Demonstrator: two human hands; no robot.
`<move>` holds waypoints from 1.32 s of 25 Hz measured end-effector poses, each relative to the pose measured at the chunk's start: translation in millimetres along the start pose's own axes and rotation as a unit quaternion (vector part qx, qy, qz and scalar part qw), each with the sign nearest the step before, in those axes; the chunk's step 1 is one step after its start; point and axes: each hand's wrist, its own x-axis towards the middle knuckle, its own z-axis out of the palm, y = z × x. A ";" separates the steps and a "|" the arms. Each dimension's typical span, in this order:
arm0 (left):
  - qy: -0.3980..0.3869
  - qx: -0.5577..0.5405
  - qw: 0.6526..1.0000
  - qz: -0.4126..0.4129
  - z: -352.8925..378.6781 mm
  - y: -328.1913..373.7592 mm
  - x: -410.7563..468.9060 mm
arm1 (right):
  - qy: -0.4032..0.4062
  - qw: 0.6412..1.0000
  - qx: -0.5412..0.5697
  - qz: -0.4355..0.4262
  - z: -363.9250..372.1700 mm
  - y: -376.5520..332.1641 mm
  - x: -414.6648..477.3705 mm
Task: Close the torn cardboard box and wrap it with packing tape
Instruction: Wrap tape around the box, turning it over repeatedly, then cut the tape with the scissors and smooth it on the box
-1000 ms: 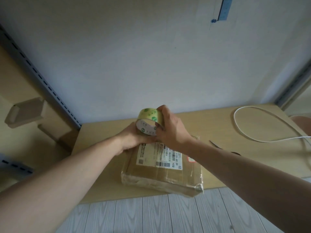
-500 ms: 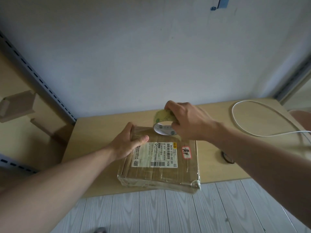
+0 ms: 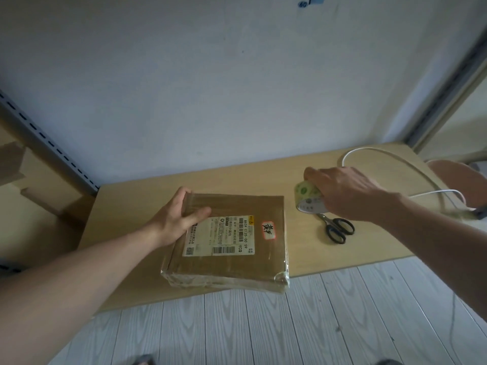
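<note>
Your left hand (image 3: 176, 219) gripped the box (image 3: 232, 241) at its corner, thumb on top. Your right hand (image 3: 342, 191) had its fingers curled round the tape roll (image 3: 307, 197), seemingly low over the table (image 3: 142, 198). It was best parked clear of the scissors (image 3: 336, 227).

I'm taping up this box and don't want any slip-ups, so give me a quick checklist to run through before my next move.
1. Box steadied: ok, left hand grips its far left corner.
2. Box fully on table: not ok, its near right corner juts past the edge.
3. Roll secured: ok, right hand grips it, right of the box.
4. Scissors reachable: ok, they lie on the table just beside the roll.
5. Right hand free for the scissors: not ok, it holds the roll.
6. Strip running from roll to box: cannot tell.
</note>
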 end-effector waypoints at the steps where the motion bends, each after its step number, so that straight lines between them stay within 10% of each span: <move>1: -0.001 0.004 1.000 0.006 0.8 0.8 0.5 | -0.022 1.000 -0.004 0.004 6.1 2.3 -3.3; 10: -0.005 0.028 1.000 0.009 0.0 0.4 -1.2 | -0.088 0.995 -0.022 0.036 47.1 1.1 -3.4; 16: -0.042 0.428 0.893 0.131 0.0 44.1 14.6 | -0.115 0.992 0.025 0.042 65.7 -2.4 -15.1; 21: -0.157 0.440 0.872 0.146 92.0 123.4 25.0 | -0.115 0.990 0.057 0.053 67.1 -0.4 -17.0; 33: -0.018 0.413 0.907 0.075 116.1 132.5 37.7 | 0.009 0.991 0.098 0.090 41.9 21.2 -28.6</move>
